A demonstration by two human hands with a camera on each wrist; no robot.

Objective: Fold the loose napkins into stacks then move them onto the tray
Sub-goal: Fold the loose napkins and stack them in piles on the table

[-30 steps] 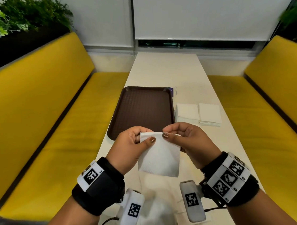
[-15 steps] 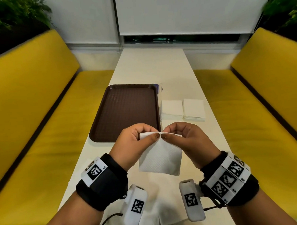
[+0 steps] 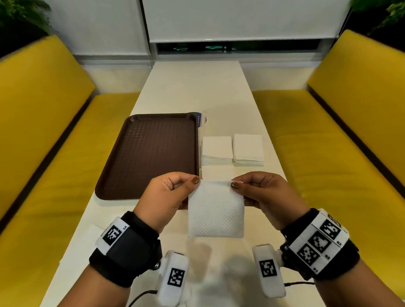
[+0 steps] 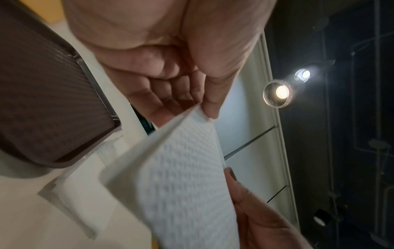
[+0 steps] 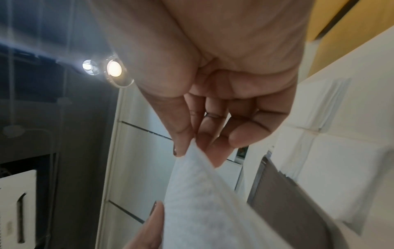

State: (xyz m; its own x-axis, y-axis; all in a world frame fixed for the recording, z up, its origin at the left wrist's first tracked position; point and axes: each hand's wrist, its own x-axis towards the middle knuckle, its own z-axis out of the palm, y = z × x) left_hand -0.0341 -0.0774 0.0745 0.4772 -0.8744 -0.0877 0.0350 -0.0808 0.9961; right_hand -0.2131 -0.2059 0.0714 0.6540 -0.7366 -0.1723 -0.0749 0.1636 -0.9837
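A folded white napkin point(image 3: 215, 210) hangs in the air over the near part of the table. My left hand point(image 3: 168, 196) pinches its top left corner between thumb and fingers, and my right hand point(image 3: 261, 192) pinches the top right corner. In the left wrist view the napkin point(image 4: 181, 176) runs from my left fingertips point(image 4: 210, 107) down to the other hand's thumb. The right wrist view shows the napkin point(image 5: 202, 202) pinched the same way. The brown tray point(image 3: 150, 155) lies bare, left of centre. Two stacks of folded napkins point(image 3: 232, 149) sit on the table beside the tray's right edge.
Loose unfolded napkins point(image 3: 216, 280) lie on the white table point(image 3: 198, 90) under my wrists. Yellow benches point(image 3: 46, 160) flank the table on both sides. A small bluish item point(image 3: 201, 119) sits at the tray's far right corner.
My hands have drawn apart along the napkin's top edge, from thumbs nearly touching to one at each corner, so the napkin hangs flat and square. The head view has shifted.
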